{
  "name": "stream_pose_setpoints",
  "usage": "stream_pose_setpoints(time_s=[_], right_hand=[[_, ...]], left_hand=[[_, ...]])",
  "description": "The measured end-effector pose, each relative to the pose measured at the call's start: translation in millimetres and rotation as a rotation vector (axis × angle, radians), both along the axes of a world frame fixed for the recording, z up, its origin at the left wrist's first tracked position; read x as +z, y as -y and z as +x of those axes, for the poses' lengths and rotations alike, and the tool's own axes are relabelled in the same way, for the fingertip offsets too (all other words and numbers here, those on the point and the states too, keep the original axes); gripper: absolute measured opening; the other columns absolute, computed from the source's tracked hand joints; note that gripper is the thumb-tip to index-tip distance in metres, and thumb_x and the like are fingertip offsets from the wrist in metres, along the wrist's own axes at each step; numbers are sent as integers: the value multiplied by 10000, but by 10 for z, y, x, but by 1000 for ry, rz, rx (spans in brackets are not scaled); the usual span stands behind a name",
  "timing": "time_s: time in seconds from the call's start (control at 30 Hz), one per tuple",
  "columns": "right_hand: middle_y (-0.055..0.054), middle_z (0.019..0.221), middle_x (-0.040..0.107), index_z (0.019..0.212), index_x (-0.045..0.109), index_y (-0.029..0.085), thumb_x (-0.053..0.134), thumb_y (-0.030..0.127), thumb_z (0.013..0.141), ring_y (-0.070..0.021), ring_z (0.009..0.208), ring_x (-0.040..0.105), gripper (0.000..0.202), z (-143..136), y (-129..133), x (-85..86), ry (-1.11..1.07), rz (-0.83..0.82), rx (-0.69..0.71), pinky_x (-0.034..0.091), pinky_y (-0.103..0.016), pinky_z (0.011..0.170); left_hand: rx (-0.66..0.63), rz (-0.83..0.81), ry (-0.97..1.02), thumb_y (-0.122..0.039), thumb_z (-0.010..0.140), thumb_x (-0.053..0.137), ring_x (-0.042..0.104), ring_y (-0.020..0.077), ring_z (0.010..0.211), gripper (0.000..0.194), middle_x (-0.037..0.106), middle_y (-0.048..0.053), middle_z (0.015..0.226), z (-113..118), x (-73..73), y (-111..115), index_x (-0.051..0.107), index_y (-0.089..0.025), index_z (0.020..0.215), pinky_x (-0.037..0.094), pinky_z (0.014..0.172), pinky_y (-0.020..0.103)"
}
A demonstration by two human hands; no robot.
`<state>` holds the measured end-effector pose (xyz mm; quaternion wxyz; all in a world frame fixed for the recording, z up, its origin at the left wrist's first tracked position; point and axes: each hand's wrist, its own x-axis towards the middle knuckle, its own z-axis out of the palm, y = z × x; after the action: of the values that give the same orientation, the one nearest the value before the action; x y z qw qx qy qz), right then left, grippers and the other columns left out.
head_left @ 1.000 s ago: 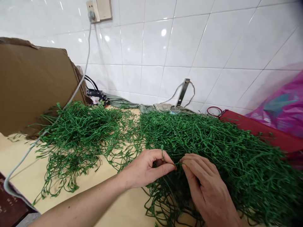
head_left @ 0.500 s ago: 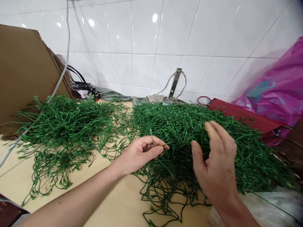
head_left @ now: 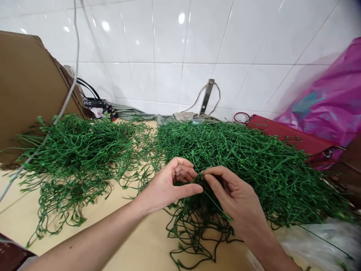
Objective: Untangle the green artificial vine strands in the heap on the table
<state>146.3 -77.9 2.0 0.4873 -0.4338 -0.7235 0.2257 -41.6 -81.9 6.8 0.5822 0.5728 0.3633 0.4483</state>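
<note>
My right hand [head_left: 239, 195] pinches a thin green stem [head_left: 217, 205] between thumb and forefinger. It looks like a plastic stem of an artificial plant, and its lower end slants down to the right. My left hand [head_left: 172, 180] is close on the left, its thumb stretched out and apart from the loosely curled fingers. Part of the stem passes near those fingertips. Both hands are over the front of a large heap of similar green stems [head_left: 225, 146], with a loose tangle [head_left: 194, 241] hanging below them.
A second heap of green stems [head_left: 84, 146] lies left on the pale tabletop [head_left: 135, 233], beside a cardboard box [head_left: 25, 86] and a white cable [head_left: 69, 94]. At right are a red bag [head_left: 287, 133], a pink plastic bag [head_left: 327, 98] and clear plastic [head_left: 329, 241]. A tiled wall [head_left: 169, 37] stands behind.
My right hand has come left and down to meet my left hand, closing from spread fingers into a pinch on the stem. My left thumb has parted from the fingers.
</note>
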Motion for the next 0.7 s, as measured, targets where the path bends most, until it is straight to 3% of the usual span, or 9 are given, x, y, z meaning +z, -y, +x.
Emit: stream_pose_setpoints(time_s=[0.13,0.27,0.5,0.57,0.63,0.7], right_hand=[[33,779,723,828,705,257,633,316,887,-118,715,661,110,44,-13,48,-15,-14,-27,538,-195,690],[31,858,759,888,720,263,638,294,898,-124,773,702,88,86,-25,34,68,48,2,555,-205,750],[-20,922,743,968,663,210,546,188,957,-152,901,694,119,111,-51,47,340,488,-38,526,-255,890],[-14,884,736,965,650,211,518,202,972,-144,820,689,133,77,-35,58,326,451,-96,536,-245,812],[9,826,726,946,646,228,507,236,976,-129,711,672,143,57,-23,77,264,304,-131,530,-229,686],[12,823,731,924,659,243,512,303,972,-140,714,678,166,100,-36,112,186,135,-161,524,-246,662]], left_hand=[[67,219,-271,-295,869,714,552,134,903,152,641,2,946,21,13,22,651,-181,947,407,825,264],[65,244,-304,-368,978,554,524,115,738,246,598,-24,764,3,26,23,655,-176,861,392,682,243],[82,242,-378,-382,1009,487,526,89,605,286,560,-44,664,8,60,70,636,-181,871,382,582,217],[73,233,-384,-374,1010,482,519,82,575,272,552,-50,648,44,80,91,638,-185,893,377,557,209],[72,225,-371,-371,1009,482,513,77,558,265,540,-55,635,72,98,111,636,-186,897,378,546,203],[72,215,-349,-378,1010,480,509,73,549,269,532,-56,632,77,104,126,634,-186,901,378,541,200]])
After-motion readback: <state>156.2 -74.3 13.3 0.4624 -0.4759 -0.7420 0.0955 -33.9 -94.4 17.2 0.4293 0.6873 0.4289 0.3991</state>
